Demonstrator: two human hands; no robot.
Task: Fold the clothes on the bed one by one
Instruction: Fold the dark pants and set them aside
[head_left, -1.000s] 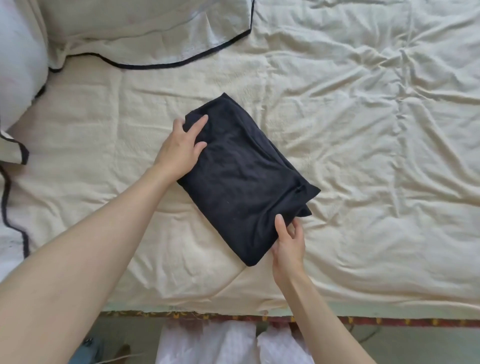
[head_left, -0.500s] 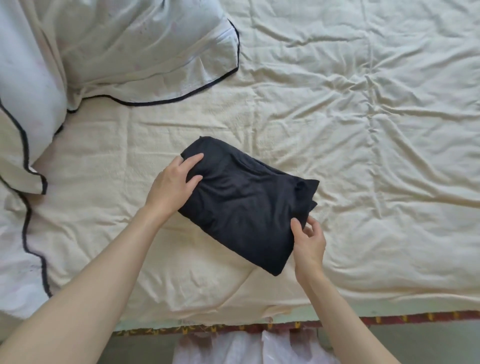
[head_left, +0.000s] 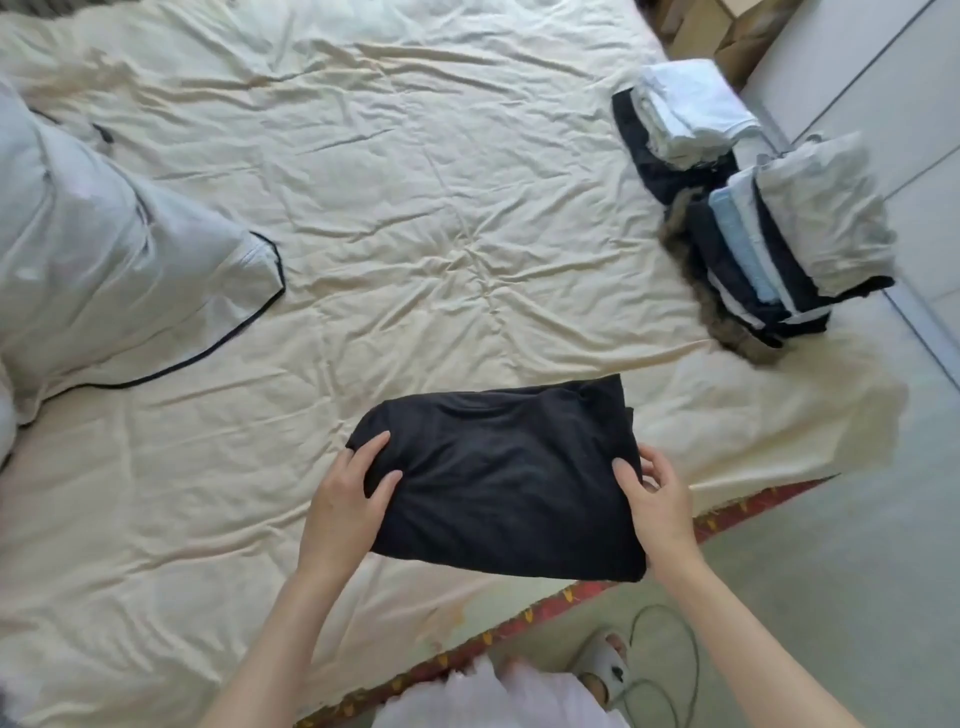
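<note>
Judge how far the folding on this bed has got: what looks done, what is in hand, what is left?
Done: two stacks of folded clothes sit at the bed's far right corner. In hand: the folded black garment, gripped by the left hand and right hand. Left: placing it; no unfolded clothes show.

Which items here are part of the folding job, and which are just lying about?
Part of the job:
- folded black garment, gripped at its ends by left hand and right hand
- near stack of folded clothes
- far stack of folded clothes
- bed

Lying about:
- pillow
- cable on the floor
- cardboard boxes
</note>
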